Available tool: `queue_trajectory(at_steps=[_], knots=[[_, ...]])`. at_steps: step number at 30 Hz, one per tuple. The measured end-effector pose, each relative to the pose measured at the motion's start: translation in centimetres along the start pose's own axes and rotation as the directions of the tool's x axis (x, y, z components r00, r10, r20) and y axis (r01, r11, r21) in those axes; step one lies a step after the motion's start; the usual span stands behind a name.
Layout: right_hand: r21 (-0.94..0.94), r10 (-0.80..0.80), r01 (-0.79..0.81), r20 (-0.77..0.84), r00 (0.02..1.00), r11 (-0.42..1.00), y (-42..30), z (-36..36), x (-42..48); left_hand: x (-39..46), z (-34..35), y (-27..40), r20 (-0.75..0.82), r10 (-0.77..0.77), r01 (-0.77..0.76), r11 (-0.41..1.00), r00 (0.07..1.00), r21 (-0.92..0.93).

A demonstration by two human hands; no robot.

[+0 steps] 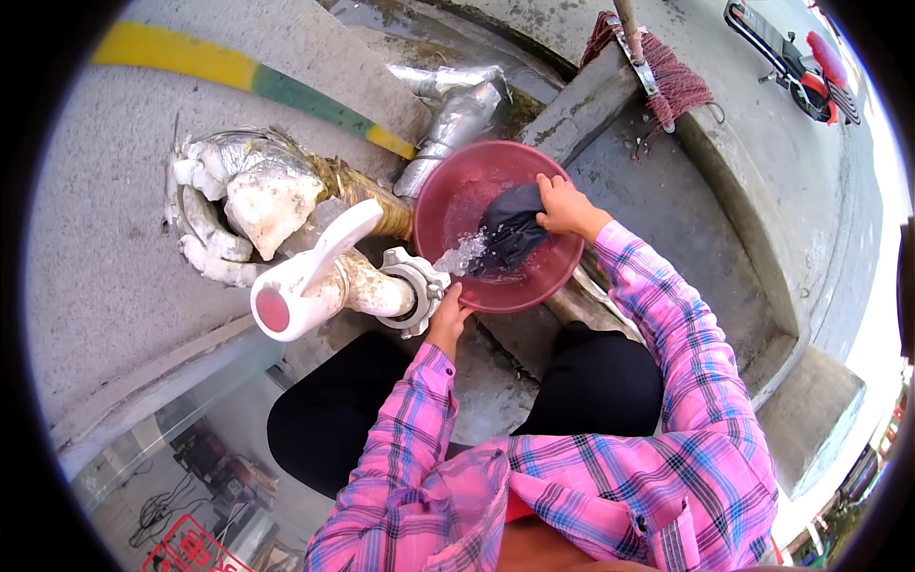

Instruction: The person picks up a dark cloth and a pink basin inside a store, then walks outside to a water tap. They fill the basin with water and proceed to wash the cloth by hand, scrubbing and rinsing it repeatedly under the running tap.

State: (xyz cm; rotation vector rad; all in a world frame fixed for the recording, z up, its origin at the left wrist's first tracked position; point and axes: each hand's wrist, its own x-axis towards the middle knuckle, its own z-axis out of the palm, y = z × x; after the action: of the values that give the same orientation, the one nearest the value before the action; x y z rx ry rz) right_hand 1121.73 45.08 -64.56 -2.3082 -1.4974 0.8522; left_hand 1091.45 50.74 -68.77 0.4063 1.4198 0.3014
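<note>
A dark red plastic basin (pixel 493 159) stands under a white plastic tap (pixel 325 289). Water (pixel 463 254) runs from the spout into it, onto a dark wet cloth (pixel 513 225). My right hand (pixel 568 207) grips the cloth near the basin's right side. My left hand (pixel 448 319) holds the near rim of the basin, just below the tap's mouth. The folds of the cloth hide what lies beneath it.
Beside the tap is a wrapped pipe (pixel 357 189) with broken white foam (pixel 268 204). Foil-wrapped pipes (pixel 465 114) lie behind the basin. At right, a low concrete curb (pixel 740 207) borders a trough, and a red string mop (pixel 672 79) rests on it. A scooter (pixel 800 71) stands farther off.
</note>
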Motion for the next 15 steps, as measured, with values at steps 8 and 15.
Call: queue_trajectory(at_steps=[8,15], knots=[[-0.341,-0.423,0.414,0.050,0.905,0.844,-0.4,10.8,-0.3,1.8,-0.2,-2.1,0.099,0.601,-0.514,0.573,0.793,0.638],[-0.116,-0.301,0.301,0.017,0.953,0.946,-2.0,12.7,-2.0,-1.3,4.8,-0.7,0.148,0.301,-0.336,0.855,0.942,0.396]])
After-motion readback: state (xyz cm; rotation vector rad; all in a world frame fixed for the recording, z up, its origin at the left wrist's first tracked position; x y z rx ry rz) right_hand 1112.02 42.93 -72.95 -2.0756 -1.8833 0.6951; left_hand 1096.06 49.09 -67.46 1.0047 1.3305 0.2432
